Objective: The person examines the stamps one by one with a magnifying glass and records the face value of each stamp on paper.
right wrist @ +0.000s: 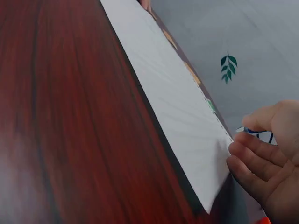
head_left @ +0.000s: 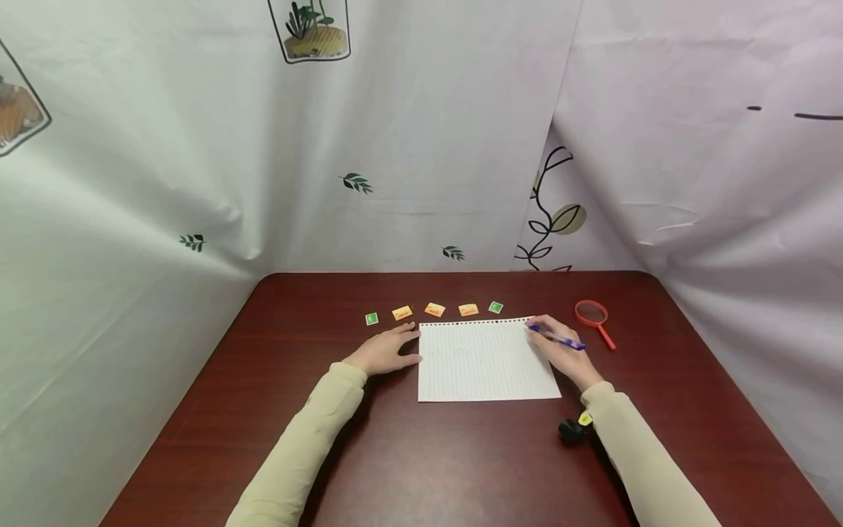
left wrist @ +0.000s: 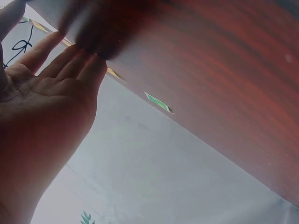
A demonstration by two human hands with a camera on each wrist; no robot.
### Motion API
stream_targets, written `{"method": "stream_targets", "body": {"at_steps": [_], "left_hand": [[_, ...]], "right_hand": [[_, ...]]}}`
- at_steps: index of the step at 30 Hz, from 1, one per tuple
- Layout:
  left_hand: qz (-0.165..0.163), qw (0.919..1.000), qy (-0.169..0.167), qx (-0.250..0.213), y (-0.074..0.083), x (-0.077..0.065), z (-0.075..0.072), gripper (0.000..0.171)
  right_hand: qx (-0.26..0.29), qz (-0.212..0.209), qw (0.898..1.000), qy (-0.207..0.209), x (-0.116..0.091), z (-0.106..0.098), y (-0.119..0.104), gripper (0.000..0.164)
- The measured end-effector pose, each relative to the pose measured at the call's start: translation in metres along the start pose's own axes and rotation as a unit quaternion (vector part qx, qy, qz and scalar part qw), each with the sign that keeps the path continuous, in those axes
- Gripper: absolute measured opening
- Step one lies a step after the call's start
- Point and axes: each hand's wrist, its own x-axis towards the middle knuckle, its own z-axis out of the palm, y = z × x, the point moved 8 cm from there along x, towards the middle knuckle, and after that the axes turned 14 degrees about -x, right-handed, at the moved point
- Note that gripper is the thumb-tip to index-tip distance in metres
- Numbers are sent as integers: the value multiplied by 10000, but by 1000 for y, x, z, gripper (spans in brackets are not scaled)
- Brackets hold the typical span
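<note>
A sheet of lined paper (head_left: 484, 369) with punched holes along its far edge lies on the dark red table. Faint marks show on its left half. My left hand (head_left: 384, 352) rests at the sheet's left edge, thumb and fingers spread apart; the left wrist view shows its fingers (left wrist: 91, 70) extended to the tabletop. In my right hand (head_left: 561, 356) a blue pen (head_left: 565, 340) is pinched between thumb and forefinger. That hand is at the sheet's far right corner, and in the right wrist view its other fingers (right wrist: 243, 168) are by the paper's edge.
Beyond the sheet lies a row of small stamp-like pieces, orange ones (head_left: 435, 309) between two green ones (head_left: 372, 318). A red magnifying glass (head_left: 592, 313) lies at the right. A black object (head_left: 571, 432) sits by the right sleeve. White patterned cloth (head_left: 421, 146) hangs behind the table.
</note>
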Motion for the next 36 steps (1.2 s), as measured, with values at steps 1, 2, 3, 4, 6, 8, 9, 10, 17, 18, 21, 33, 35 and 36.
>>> {"method": "stream_targets", "body": {"at_steps": [1, 2, 3, 4, 6, 8, 9, 10, 17, 18, 21, 33, 35, 36], "left_hand": [[12, 10000, -2, 3, 0, 0, 0, 65], [17, 10000, -17, 14, 0, 0, 1, 65], [26, 10000, -29, 24, -1, 0, 1, 65], [36, 10000, -28, 34, -1, 0, 1, 65], [36, 10000, -31, 45, -1, 0, 1, 65], [27, 10000, -43, 59, -2, 0, 1, 66], [35, 10000, -30, 43, -2, 0, 1, 66], [38, 10000, -18, 29, -1, -1, 0, 65], [43, 10000, 11, 45, -1, -1, -1, 65], [45, 10000, 6, 51, -1, -1, -1, 65], [40, 10000, -2, 35, 0, -1, 0, 65], [50, 10000, 12, -35, 1, -3, 0, 64], [68, 10000, 20, -32, 2, -3, 0, 64], [80, 10000, 22, -37, 2, -3, -1, 64]], "right_hand": [[-25, -92, 10000, 25, -2, -2, 0, 29], [-39, -190, 9998, 67, -3, -4, 1, 28], [-77, -304, 9994, 118, -5, -6, 1, 28], [-155, -452, 9987, 183, -7, -8, 0, 26], [-394, -763, 9957, 351, -10, -13, -3, 24], [-647, -1049, 9911, 495, -13, -18, -7, 23], [-758, -1141, 9892, 524, -15, -20, -8, 23], [-865, -1194, 9876, 531, -16, -21, -8, 24], [-1304, -876, 9873, 241, -17, -23, 6, 31], [-1327, -845, 9873, 215, -17, -24, 8, 32], [-1417, -826, 9864, 108, -16, -24, 14, 34], [-1442, -887, 9855, -132, -17, -27, 27, 33], [-1419, -967, 9851, -89, -18, -28, 26, 33], [-1421, -1010, 9847, -68, -18, -28, 26, 32]]}}
